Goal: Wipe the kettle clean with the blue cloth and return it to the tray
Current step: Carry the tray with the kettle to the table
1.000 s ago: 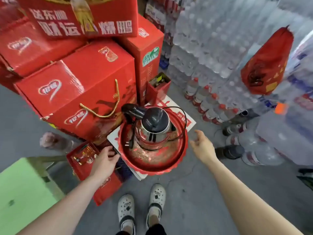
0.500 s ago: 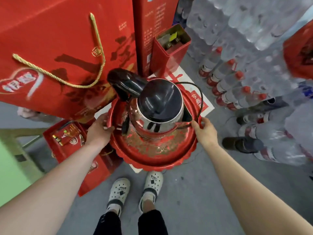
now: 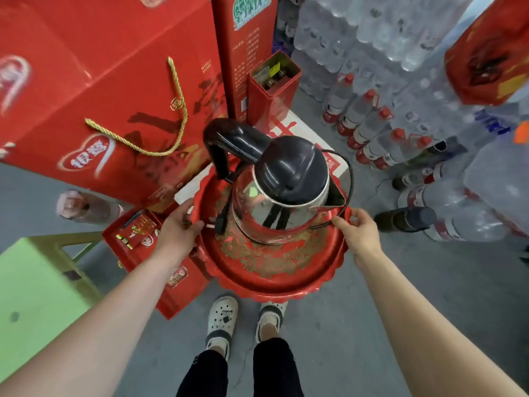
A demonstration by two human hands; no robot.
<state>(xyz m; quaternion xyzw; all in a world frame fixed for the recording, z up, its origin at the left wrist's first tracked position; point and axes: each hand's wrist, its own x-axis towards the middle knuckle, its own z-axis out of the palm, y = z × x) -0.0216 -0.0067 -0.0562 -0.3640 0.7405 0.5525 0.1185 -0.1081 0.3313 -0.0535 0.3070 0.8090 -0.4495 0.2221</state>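
A steel kettle (image 3: 274, 207) with a black lid and black handle stands on a round red tray (image 3: 274, 279) with a scalloped rim and worn gold pattern. Its black cord loops around it on the tray. My left hand (image 3: 179, 227) grips the tray's left rim. My right hand (image 3: 359, 230) grips the right rim. The tray is held above the floor in front of my legs. No blue cloth is in view.
Big red gift boxes (image 3: 94, 90) are stacked at left and behind. A green stool (image 3: 34, 287) stands at lower left. Packs of water bottles (image 3: 400, 53) fill the right side, with loose bottles (image 3: 369, 121) on the grey floor. An open red tin (image 3: 273, 81) sits behind the tray.
My hands reached out from apart, closed on the tray's two sides, and the tray with the kettle has come up closer to me.
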